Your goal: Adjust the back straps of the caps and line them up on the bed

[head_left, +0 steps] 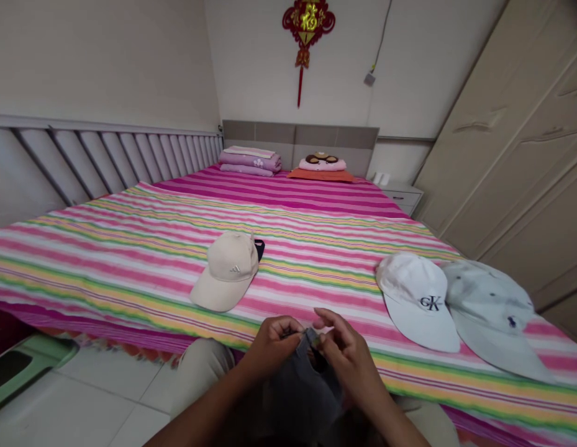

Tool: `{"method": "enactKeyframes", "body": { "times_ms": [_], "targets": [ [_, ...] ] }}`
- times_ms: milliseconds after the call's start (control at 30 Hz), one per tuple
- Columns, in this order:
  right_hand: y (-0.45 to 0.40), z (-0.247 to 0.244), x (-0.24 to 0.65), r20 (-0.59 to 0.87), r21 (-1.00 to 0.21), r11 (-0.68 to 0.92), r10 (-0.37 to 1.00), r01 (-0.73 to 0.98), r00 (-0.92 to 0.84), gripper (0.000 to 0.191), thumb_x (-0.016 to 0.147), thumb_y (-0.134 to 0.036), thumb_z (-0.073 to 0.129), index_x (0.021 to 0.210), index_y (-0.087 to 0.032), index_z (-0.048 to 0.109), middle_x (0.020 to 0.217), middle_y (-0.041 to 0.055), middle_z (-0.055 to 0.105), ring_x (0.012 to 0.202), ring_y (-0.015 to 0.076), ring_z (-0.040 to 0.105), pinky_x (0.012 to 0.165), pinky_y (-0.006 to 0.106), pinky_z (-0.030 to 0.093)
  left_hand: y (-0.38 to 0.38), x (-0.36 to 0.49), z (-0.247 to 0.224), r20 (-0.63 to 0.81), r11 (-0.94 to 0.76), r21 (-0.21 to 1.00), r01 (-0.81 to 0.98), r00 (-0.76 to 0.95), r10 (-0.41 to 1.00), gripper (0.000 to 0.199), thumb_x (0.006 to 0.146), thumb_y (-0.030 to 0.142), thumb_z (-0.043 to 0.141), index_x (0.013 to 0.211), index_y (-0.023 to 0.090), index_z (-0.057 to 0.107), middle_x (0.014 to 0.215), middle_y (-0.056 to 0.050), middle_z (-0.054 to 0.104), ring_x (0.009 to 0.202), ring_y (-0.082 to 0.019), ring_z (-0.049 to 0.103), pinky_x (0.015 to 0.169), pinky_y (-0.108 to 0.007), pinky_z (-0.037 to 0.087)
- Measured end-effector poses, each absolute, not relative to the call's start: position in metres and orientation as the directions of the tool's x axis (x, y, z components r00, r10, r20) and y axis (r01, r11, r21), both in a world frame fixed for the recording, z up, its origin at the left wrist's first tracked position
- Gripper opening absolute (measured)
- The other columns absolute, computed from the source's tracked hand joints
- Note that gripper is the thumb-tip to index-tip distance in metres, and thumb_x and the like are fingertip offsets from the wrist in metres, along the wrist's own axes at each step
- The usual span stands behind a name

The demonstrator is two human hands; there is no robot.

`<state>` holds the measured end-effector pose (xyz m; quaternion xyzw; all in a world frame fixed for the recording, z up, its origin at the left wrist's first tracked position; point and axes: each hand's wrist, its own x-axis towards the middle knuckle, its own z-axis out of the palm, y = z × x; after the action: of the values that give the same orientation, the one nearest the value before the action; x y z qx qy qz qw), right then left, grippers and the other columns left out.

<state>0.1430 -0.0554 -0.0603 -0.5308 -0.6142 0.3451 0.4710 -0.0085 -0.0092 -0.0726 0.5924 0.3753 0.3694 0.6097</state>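
Observation:
A dark grey cap (302, 397) is held low in front of me, over my lap, with the opening at its strap facing up. My left hand (276, 344) pinches the strap end from the left. From the right, the thumb and index finger of my right hand (346, 351) close on the strap, its other fingers raised. A beige cap (232, 264) lies on the striped bedspread ahead, slightly left, with a dark piece behind it. Over to the right lie a white cap with black letters (413, 295) and a pale grey-green cap (490, 310), side by side and touching.
Folded purple bedding (251, 162) and an orange and pink pile (322, 171) rest by the headboard (269, 131). A green stool (31, 366) stands at lower left. A railing (130, 158) runs along the left; a wardrobe (516, 143) stands right.

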Motion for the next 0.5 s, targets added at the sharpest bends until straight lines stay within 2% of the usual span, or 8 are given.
{"method": "enactKeyframes", "body": {
  "times_ms": [67, 133, 233, 333, 400, 433, 500],
  "targets": [
    [-0.059, -0.056, 0.145, 0.388, -0.743, 0.405, 0.909, 0.533, -0.150, 0.033, 0.080, -0.016, 0.043, 0.111, -0.022, 0.052, 0.086, 0.0055, 0.059, 0.066, 0.0134, 0.055, 0.059, 0.026, 0.046, -0.008, -0.010, -0.074, -0.055, 0.082, 0.996, -0.040, 0.455, 0.889, 0.011, 0.062, 0.024, 0.061, 0.060, 0.014, 0.057, 0.052, 0.004, 0.050, 0.049, -0.007, 0.040, 0.048, -0.019, 0.029],
    [-0.062, -0.053, 0.145, 0.443, -0.549, 0.524, 0.843, 0.651, -0.304, 0.033, 0.082, -0.012, 0.040, 0.110, -0.020, 0.054, 0.083, 0.0071, 0.060, 0.073, 0.0164, 0.057, 0.062, 0.028, 0.047, -0.007, -0.011, -0.074, -0.091, 0.141, 0.987, -0.074, 0.466, 0.880, 0.012, 0.059, 0.023, 0.065, 0.060, 0.014, 0.057, 0.051, 0.005, 0.049, 0.049, -0.007, 0.039, 0.047, -0.019, 0.028],
    [-0.064, -0.056, 0.143, 0.511, -0.336, 0.569, 0.780, 0.751, -0.362, 0.028, 0.084, -0.011, 0.037, 0.106, -0.015, 0.054, 0.079, 0.0092, 0.063, 0.070, 0.0183, 0.058, 0.058, 0.029, 0.048, -0.008, -0.010, -0.073, -0.161, 0.252, 0.959, -0.133, 0.475, 0.865, 0.017, 0.056, 0.026, 0.069, 0.059, 0.013, 0.058, 0.051, 0.004, 0.051, 0.047, -0.006, 0.040, 0.047, -0.019, 0.028],
    [-0.065, -0.064, 0.142, 0.584, -0.205, 0.565, 0.726, 0.799, -0.363, 0.024, 0.083, -0.010, 0.036, 0.098, -0.014, 0.055, 0.073, 0.0080, 0.064, 0.064, 0.0182, 0.059, 0.056, 0.029, 0.046, -0.009, -0.009, -0.073, -0.210, 0.329, 0.927, -0.181, 0.478, 0.853, 0.022, 0.055, 0.031, 0.070, 0.057, 0.012, 0.058, 0.048, 0.003, 0.052, 0.044, -0.005, 0.040, 0.047, -0.019, 0.029],
    [-0.064, -0.068, 0.141, 0.599, -0.242, 0.528, 0.741, 0.814, -0.303, 0.022, 0.082, -0.011, 0.036, 0.092, -0.015, 0.055, 0.070, 0.0072, 0.064, 0.060, 0.0181, 0.059, 0.054, 0.029, 0.045, -0.010, -0.009, -0.074, -0.225, 0.357, 0.911, -0.206, 0.477, 0.850, 0.024, 0.053, 0.031, 0.072, 0.056, 0.012, 0.058, 0.047, 0.003, 0.053, 0.042, -0.005, 0.040, 0.046, -0.019, 0.028],
    [-0.063, -0.069, 0.140, 0.578, -0.329, 0.490, 0.781, 0.807, -0.238, 0.020, 0.081, -0.013, 0.037, 0.089, -0.015, 0.055, 0.068, 0.0063, 0.063, 0.058, 0.0176, 0.058, 0.053, 0.028, 0.044, -0.011, -0.009, -0.075, -0.227, 0.367, 0.905, -0.218, 0.482, 0.846, 0.024, 0.052, 0.030, 0.073, 0.057, 0.012, 0.059, 0.047, 0.004, 0.053, 0.042, -0.005, 0.041, 0.046, -0.018, 0.028],
    [-0.060, -0.070, 0.138, 0.428, -0.627, 0.348, 0.901, 0.697, -0.065, 0.014, 0.081, -0.018, 0.039, 0.082, -0.017, 0.053, 0.062, 0.0033, 0.061, 0.052, 0.0155, 0.056, 0.049, 0.026, 0.041, -0.011, -0.009, -0.077, -0.218, 0.382, 0.893, -0.238, 0.515, 0.829, 0.024, 0.052, 0.030, 0.073, 0.059, 0.012, 0.060, 0.048, 0.003, 0.054, 0.043, -0.006, 0.043, 0.046, -0.019, 0.029]
  ]
}}
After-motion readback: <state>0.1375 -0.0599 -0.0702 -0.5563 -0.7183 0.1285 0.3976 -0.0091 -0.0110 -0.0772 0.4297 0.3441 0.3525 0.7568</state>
